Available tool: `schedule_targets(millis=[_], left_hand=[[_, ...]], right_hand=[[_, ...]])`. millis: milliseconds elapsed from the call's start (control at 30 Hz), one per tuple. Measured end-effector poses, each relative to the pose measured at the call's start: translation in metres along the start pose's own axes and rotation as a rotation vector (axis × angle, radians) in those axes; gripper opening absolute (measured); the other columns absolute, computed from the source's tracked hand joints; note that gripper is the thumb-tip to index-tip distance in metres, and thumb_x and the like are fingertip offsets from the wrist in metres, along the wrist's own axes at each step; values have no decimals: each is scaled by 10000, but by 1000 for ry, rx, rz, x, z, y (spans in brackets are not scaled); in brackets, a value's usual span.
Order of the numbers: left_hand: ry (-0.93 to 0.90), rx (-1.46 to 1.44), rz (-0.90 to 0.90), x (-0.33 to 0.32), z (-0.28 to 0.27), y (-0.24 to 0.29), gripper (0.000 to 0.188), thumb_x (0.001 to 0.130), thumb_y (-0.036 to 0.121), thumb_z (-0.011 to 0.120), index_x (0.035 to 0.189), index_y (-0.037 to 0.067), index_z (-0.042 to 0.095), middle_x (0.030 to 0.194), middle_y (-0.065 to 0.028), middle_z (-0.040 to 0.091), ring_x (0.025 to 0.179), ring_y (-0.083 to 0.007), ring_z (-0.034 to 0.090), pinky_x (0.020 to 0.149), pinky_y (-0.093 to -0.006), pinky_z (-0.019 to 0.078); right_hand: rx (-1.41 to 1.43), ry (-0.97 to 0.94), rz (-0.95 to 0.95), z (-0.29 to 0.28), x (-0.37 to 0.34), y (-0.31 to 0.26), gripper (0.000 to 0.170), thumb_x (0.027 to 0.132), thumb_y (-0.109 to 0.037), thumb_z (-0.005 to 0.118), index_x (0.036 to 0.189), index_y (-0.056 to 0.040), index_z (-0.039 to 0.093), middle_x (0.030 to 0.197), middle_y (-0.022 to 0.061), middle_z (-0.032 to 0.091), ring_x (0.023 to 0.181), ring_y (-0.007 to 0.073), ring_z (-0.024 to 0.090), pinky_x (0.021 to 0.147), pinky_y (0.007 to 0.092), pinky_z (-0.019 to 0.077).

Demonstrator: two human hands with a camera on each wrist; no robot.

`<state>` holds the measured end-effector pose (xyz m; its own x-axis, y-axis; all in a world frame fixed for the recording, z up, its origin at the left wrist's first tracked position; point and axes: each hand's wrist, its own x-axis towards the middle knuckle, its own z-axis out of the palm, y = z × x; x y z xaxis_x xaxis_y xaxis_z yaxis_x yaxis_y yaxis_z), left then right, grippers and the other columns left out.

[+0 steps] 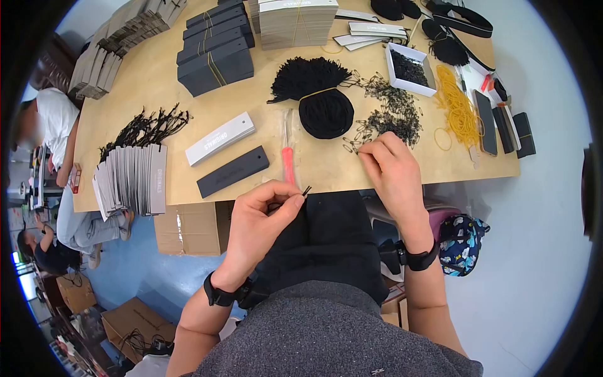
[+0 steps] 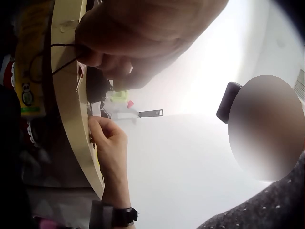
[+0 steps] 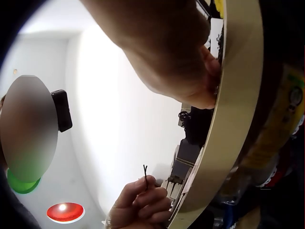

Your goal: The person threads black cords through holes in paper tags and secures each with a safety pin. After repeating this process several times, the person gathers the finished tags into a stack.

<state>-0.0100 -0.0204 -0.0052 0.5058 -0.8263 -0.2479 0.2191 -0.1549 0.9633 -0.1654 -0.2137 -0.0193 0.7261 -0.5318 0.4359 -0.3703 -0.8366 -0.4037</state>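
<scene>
A black cord was pinched by one hand while small pins were reached by the other.
In front of the black cord bundle [image 1: 326,116], toward the person, a short length of black cord [image 1: 306,191] was pinched between the thumb and forefinger of the left hand [image 1: 260,220], its ends left projecting. To the right of the bundle, the near edge of the pin pile [image 1: 396,122] was met by the right hand [image 1: 394,173], its thumb and forefinger brought close together; whether a pin was pinched could not be told. As a judgement, one pin was best isolated at the pile's edge, where tangling was less likely, and gripped lightly by the tips. The cord was best pinched just behind its ends, so that they were kept together and unobscured.
</scene>
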Motion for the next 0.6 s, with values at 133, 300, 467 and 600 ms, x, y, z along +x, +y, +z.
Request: schedule_targets(millis=[133,300,467,600], left_hand=[[49,-29,2,1,-1,-2,85,916,49,706,977,-10,718,839,26,670,762,-21,569,682,-179,450],[54,-77,1,8,-6,-6,92,910,42,707,978,-19,719,842,19,677,747,-20,560,678,-178,445],[-8,-141,-75,11,-6,-7,102,919,33,677,999,-23,706,903,-37,698,788,-49,565,716,-196,437],[-38,-147,-110,12,-7,-5,100,920,31,674,1001,-20,703,908,-44,701,787,-46,561,706,-195,430]], right_hand=[[-15,4,32,2,2,-4,89,825,-48,691,873,-47,616,873,90,562,779,285,603,658,390,513],[280,31,217,-3,1,-23,69,871,-63,681,899,-41,622,857,68,570,702,215,588,620,333,493],[997,-234,696,-2,-4,-38,152,983,-162,626,945,-17,647,733,-25,553,627,58,507,576,218,417],[1289,-397,789,-3,0,-52,226,992,-222,628,906,-14,646,705,-41,552,601,38,484,556,200,395]])
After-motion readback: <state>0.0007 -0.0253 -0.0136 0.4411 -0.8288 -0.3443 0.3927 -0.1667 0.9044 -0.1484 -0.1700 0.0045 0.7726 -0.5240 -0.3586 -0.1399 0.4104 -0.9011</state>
